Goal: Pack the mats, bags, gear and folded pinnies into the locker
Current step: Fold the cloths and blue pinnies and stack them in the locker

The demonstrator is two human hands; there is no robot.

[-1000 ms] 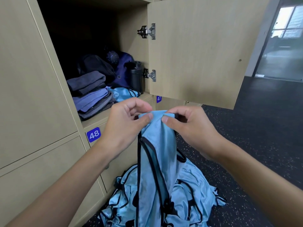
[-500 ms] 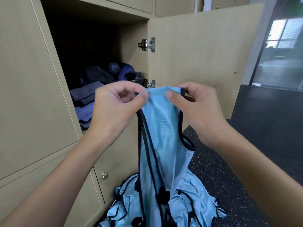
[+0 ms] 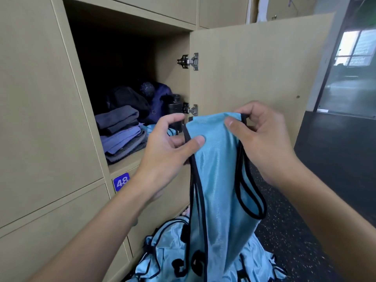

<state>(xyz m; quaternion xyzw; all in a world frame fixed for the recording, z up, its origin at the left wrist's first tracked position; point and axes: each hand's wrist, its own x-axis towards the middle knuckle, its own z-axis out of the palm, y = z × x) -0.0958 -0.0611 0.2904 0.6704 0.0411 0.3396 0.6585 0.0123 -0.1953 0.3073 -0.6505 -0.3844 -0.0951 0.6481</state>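
Light-blue mesh with black binding formed the pinnie, which hung in front of the open locker. Its lower end was cut off by the bottom frame edge, where it merged with a heap of further pinnies on the dark speckled floor; individual garments in that heap could not be separated. The locker's rear was in deep shadow. Only folded grey and blue cloths at 9 o'clock from the hands, a dark bag behind them, a navy bag and a black bottle beside the lower hinge were legible. A second blue pinnie on the shelf was mostly hidden by the left hand. The number plate read 48.

The left hand pinched the pinnie's left black edge between thumb and fingers. The right hand pinched the top right corner at 2 o'clock from the left hand, thumb pressed on the front face. The top hem spanned between both hands. The locker door stood open directly behind.
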